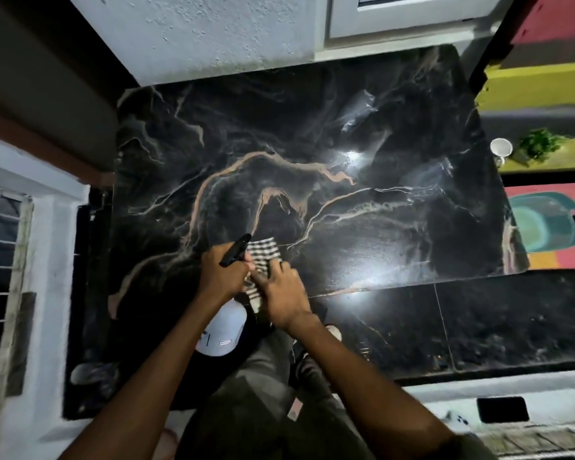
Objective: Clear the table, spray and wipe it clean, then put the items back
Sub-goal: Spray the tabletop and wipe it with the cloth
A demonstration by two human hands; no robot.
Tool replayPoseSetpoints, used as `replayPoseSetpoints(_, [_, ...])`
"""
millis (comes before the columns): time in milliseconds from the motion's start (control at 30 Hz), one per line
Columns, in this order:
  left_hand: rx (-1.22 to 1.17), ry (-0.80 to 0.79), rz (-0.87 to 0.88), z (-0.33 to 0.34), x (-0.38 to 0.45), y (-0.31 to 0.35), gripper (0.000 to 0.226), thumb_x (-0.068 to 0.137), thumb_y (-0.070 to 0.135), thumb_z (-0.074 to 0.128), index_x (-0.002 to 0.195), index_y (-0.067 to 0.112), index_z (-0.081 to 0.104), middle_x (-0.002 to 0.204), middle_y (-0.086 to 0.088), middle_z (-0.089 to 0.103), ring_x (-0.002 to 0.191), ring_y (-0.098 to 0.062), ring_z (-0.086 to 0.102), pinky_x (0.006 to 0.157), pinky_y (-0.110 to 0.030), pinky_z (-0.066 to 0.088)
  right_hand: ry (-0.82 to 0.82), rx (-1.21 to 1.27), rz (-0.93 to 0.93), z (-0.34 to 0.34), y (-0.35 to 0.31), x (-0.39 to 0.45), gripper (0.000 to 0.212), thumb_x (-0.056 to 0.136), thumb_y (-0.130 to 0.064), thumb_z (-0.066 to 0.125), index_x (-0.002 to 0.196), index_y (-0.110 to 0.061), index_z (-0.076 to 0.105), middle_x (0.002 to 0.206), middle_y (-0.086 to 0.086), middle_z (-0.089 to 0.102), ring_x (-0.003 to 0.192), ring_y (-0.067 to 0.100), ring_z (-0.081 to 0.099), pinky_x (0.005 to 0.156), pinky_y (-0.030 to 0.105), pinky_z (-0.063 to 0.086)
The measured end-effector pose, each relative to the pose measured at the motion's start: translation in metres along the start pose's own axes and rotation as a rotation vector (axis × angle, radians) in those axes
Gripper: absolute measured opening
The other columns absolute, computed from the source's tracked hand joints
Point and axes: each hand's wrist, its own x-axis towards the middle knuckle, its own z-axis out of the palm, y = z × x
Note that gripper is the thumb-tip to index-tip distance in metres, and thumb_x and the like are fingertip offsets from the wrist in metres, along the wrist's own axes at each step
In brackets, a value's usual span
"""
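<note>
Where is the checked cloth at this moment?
In the head view the checked cloth lies at the near edge of the black marble table, between the left hand and right hand.

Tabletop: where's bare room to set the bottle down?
Table shows bare marble from the wall edge to the right edge. Crowded only at the near edge, where left hand holds the spray bottle and right hand holds the checked cloth.
</note>
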Motion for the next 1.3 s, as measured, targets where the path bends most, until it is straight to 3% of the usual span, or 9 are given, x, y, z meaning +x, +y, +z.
replayPoseSetpoints(100, [-0.060,0.004,-0.037,-0.007,0.011,0.005,0.012,0.078,-0.005,0.060,0.076,0.003,0.069,0.075,-0.020,0.072,0.062,-0.027,0.066,0.046,-0.029,0.051,0.064,-0.039,0.054,-0.021,0.055,0.004,0.071,0.079,-0.041,0.064,0.146,-0.046,0.042,0.110,0.009,0.048,0.090,0.031,0.049,0.074,0.039,0.044])
replayPoseSetpoints(300, [-0.100,-0.015,-0.034,-0.023,0.051,0.024,0.014,0.075,-0.009,0.055,0.077,0.000,0.066,0.077,-0.020,0.071,0.060,-0.023,0.062,0.042,-0.027,0.048,0.334,0.089,0.862,-0.078,0.132,0.085,0.074,0.083,-0.016,0.060,0.152,-0.034,0.040,0.139,0.028,0.037,0.120,0.046,0.041,0.104,0.049,0.035])
replayPoseSetpoints(367, [-0.085,-0.015,-0.022,-0.024,0.067,0.031,0.017,0.075,-0.008,0.056,0.073,0.004,0.067,0.077,-0.022,0.072,0.058,-0.025,0.063,0.042,-0.028,0.049,0.281,0.097,0.788,-0.067,0.094,0.108,0.078,0.081,-0.017,0.061,0.153,-0.032,0.038,0.141,0.028,0.035,0.122,0.046,0.039,0.105,0.049,0.032])
replayPoseSetpoints(533, [0.000,-0.064,0.072,-0.020,0.100,0.053,0.015,0.075,-0.005,0.062,0.073,0.006,0.071,0.072,-0.013,0.074,0.063,-0.030,0.070,0.056,-0.045,0.061,-0.038,-0.014,0.180,-0.028,0.022,0.088,0.084,0.074,-0.029,0.062,0.152,-0.044,0.033,0.119,0.012,0.044,0.098,0.032,0.045,0.081,0.040,0.047])
replayPoseSetpoints(667, [0.047,-0.171,0.155,-0.004,0.117,0.072,0.011,0.072,0.004,0.059,0.069,0.009,0.068,0.069,-0.008,0.071,0.063,-0.025,0.065,0.061,-0.044,0.058,-0.048,-0.078,0.224,-0.051,0.058,0.061,0.078,0.077,-0.033,0.048,0.150,-0.053,0.031,0.110,0.005,0.046,0.094,0.027,0.044,0.076,0.038,0.041])
replayPoseSetpoints(867, [0.174,-0.278,0.167,0.041,0.126,0.104,0.016,0.072,0.009,0.055,0.067,0.005,0.069,0.065,-0.013,0.070,0.063,-0.031,0.069,0.055,-0.044,0.058,0.225,0.012,0.541,-0.086,0.139,0.054,0.070,0.078,-0.015,0.061,0.143,-0.040,0.052,0.099,0.010,0.045,0.082,0.029,0.044,0.070,0.040,0.046])
replayPoseSetpoints(1000, [0.281,-0.233,0.260,0.072,0.126,0.134,0.019,0.077,0.007,0.057,0.060,-0.002,0.058,0.061,-0.016,0.062,0.061,-0.030,0.063,0.050,-0.038,0.044,0.153,-0.007,0.513,-0.092,0.144,0.053,0.070,0.081,-0.023,0.056,0.148,-0.041,0.044,0.104,0.007,0.044,0.085,0.025,0.041,0.073,0.037,0.041])
replayPoseSetpoints(1167, [0.173,-0.250,0.270,0.105,0.132,0.180,0.013,0.074,0.011,0.058,0.068,0.004,0.068,0.073,-0.015,0.073,0.071,-0.029,0.070,0.066,-0.042,0.059,0.070,-0.006,0.443,-0.100,0.154,0.051,0.076,0.078,-0.025,0.054,0.151,-0.039,0.039,0.109,0.009,0.046,0.089,0.027,0.045,0.075,0.038,0.043])
replayPoseSetpoints(1300, [0.218,-0.158,0.258,0.132,0.135,0.214,0.016,0.076,0.006,0.059,0.064,-0.003,0.063,0.060,-0.019,0.063,0.059,-0.033,0.065,0.057,-0.049,0.054,-0.015,-0.057,0.307,-0.115,0.187,0.046,0.091,0.066,-0.025,0.070,0.149,-0.045,0.038,0.110,0.006,0.047,0.094,0.025,0.046,0.078,0.036,0.046])
